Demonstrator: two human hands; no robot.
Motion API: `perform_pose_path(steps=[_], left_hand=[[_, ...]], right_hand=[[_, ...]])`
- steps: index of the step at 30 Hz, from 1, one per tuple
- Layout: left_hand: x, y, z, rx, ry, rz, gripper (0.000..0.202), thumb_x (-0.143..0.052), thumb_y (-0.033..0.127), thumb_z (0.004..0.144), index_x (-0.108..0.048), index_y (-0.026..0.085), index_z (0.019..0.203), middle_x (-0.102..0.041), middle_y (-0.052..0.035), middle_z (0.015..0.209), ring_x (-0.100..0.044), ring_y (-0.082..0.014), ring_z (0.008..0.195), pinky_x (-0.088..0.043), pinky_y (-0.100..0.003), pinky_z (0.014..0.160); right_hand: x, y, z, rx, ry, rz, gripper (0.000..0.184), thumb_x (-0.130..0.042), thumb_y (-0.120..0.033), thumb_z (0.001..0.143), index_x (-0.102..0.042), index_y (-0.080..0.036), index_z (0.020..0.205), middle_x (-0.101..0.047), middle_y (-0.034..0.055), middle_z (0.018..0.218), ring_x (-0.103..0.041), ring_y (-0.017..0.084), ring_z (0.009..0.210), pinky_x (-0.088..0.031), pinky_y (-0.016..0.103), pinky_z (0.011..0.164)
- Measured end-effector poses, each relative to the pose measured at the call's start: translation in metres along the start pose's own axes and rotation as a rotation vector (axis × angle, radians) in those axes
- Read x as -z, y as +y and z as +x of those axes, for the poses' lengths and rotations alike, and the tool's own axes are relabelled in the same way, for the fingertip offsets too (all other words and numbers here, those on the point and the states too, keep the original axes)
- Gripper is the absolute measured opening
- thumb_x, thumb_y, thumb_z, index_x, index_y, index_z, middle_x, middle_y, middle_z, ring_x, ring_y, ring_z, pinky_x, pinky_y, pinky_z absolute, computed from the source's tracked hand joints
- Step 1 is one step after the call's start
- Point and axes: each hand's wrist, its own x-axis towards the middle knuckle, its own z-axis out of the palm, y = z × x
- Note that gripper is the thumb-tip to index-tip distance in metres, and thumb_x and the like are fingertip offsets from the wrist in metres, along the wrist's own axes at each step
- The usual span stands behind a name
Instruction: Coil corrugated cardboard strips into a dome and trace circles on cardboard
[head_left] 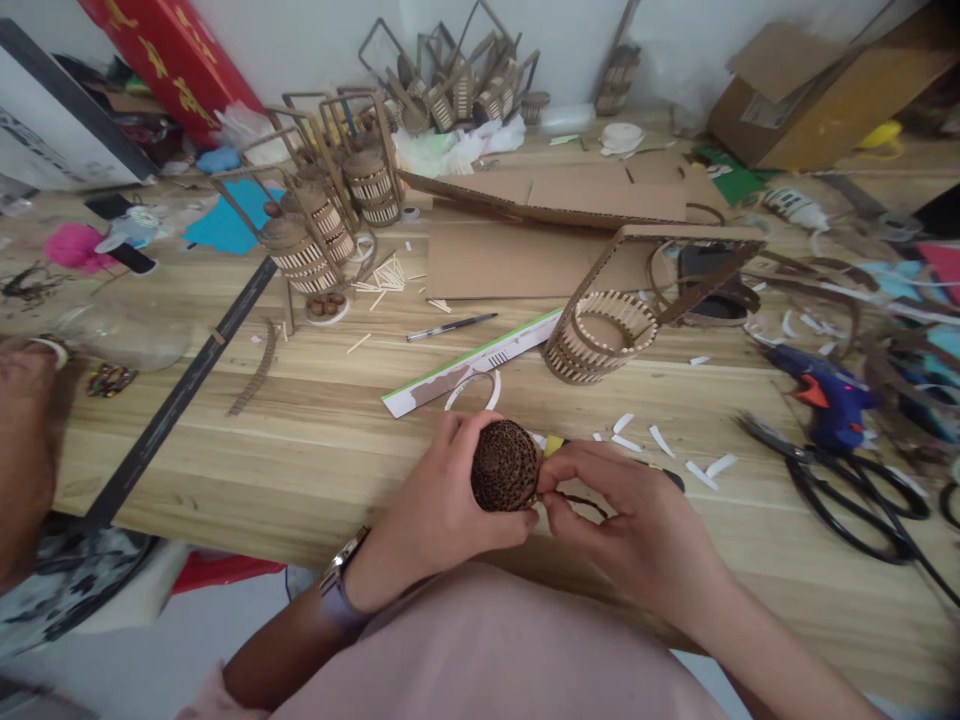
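Note:
My left hand (442, 500) is wrapped around a round coil of brown corrugated cardboard (504, 465), its spiral face turned up toward me. At the coil's right edge, my right hand (622, 510) pinches a thin brown cardboard strip (585, 503) whose loose end shows below the fingers. Just beyond the coil lies a white ring (474, 390). A yellow and black tool (555, 445), partly hidden by my right hand, rests on the table. Further back stands an open slatted basket (600, 335) with a tall square cardboard handle.
To the right are black-handled scissors (847, 500) and a blue glue gun (821, 395). A white strip (465, 370), a pen (450, 327) and cardboard sheets (510, 250) lie ahead. Finished lidded baskets (300, 255) stand back left. Another person's hand (26, 400) is at the left edge.

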Motion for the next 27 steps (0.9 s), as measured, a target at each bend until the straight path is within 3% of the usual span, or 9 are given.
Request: perform_pose_path(steps=[6, 10, 13, 14, 18, 20, 22, 24, 27], left_hand=[[0.000, 0.000, -0.002, 0.021, -0.012, 0.019, 0.065, -0.072, 0.027, 0.070, -0.045, 0.026, 0.128, -0.048, -0.0101, 0.128, -0.055, -0.0322, 0.121, -0.047, -0.050, 0.102], [-0.002, -0.006, -0.001, 0.011, 0.012, 0.057, 0.063, -0.069, 0.031, 0.072, -0.045, 0.027, 0.130, -0.049, -0.0106, 0.133, -0.052, -0.0347, 0.127, -0.045, -0.052, 0.103], [-0.001, -0.008, -0.001, 0.011, 0.082, 0.064, 0.061, -0.066, 0.036, 0.074, -0.046, 0.027, 0.130, -0.050, -0.0100, 0.135, -0.050, -0.0347, 0.128, -0.043, -0.053, 0.106], [-0.001, -0.008, -0.001, 0.018, 0.108, 0.062, 0.059, -0.065, 0.037, 0.074, -0.046, 0.027, 0.130, -0.051, -0.0094, 0.135, -0.051, -0.0341, 0.128, -0.042, -0.053, 0.107], [0.000, -0.006, 0.000, 0.049, 0.157, 0.038, 0.056, -0.062, 0.040, 0.075, -0.048, 0.026, 0.127, -0.053, -0.0078, 0.132, -0.052, -0.0317, 0.123, -0.041, -0.053, 0.108], [0.000, -0.005, 0.001, 0.053, 0.155, 0.025, 0.056, -0.063, 0.041, 0.075, -0.048, 0.025, 0.127, -0.053, -0.0080, 0.131, -0.052, -0.0318, 0.123, -0.040, -0.054, 0.108], [0.000, -0.005, 0.002, 0.048, 0.148, 0.018, 0.057, -0.064, 0.041, 0.075, -0.049, 0.025, 0.128, -0.052, -0.0088, 0.132, -0.052, -0.0326, 0.124, -0.039, -0.055, 0.109], [-0.001, -0.005, 0.002, 0.046, 0.138, 0.009, 0.057, -0.065, 0.039, 0.075, -0.049, 0.025, 0.128, -0.053, -0.0095, 0.133, -0.052, -0.0333, 0.125, -0.039, -0.056, 0.109], [-0.003, -0.004, 0.001, 0.048, 0.133, -0.004, 0.058, -0.066, 0.036, 0.075, -0.049, 0.026, 0.130, -0.054, -0.0096, 0.134, -0.052, -0.0341, 0.126, -0.039, -0.056, 0.108]], right_hand=[[-0.007, 0.000, -0.002, -0.221, -0.004, 0.310, 0.014, -0.056, -0.010, 0.070, -0.065, -0.021, 0.071, -0.071, -0.0037, 0.070, -0.064, 0.012, 0.064, -0.048, 0.022, 0.063], [-0.001, 0.004, -0.009, -0.167, -0.028, 0.323, 0.014, -0.061, -0.013, 0.078, -0.071, -0.021, 0.083, -0.075, 0.0003, 0.085, -0.069, 0.014, 0.080, -0.053, 0.024, 0.074], [0.024, 0.028, -0.029, -0.172, -0.009, -0.033, 0.024, -0.061, -0.026, 0.089, -0.071, -0.025, 0.111, -0.076, 0.0033, 0.104, -0.071, 0.016, 0.095, -0.056, 0.025, 0.082], [0.037, 0.041, -0.039, -0.247, 0.052, -0.268, 0.024, -0.055, -0.030, 0.094, -0.070, -0.029, 0.112, -0.077, 0.0010, 0.103, -0.072, 0.016, 0.093, -0.057, 0.025, 0.080], [0.088, 0.108, -0.087, -0.489, 0.250, -0.608, 0.030, -0.045, -0.024, 0.092, -0.073, -0.016, 0.099, -0.077, 0.0169, 0.097, -0.073, 0.032, 0.087, -0.058, 0.046, 0.075], [0.105, 0.136, -0.107, -0.552, 0.276, -0.719, 0.032, -0.043, -0.017, 0.088, -0.073, -0.016, 0.096, -0.077, 0.0175, 0.090, -0.073, 0.033, 0.079, -0.058, 0.047, 0.071], [0.113, 0.156, -0.119, -0.555, 0.267, -0.786, 0.036, -0.041, -0.012, 0.084, -0.072, -0.013, 0.103, -0.076, 0.0188, 0.097, -0.072, 0.034, 0.087, -0.057, 0.048, 0.077], [0.116, 0.167, -0.124, -0.522, 0.233, -0.824, 0.038, -0.041, -0.010, 0.082, -0.072, -0.011, 0.104, -0.074, 0.0206, 0.102, -0.070, 0.034, 0.093, -0.055, 0.050, 0.083], [0.120, 0.172, -0.123, -0.436, 0.148, -0.840, 0.031, -0.045, -0.011, 0.081, -0.074, -0.014, 0.093, -0.074, 0.0184, 0.098, -0.067, 0.033, 0.091, -0.053, 0.050, 0.085]])
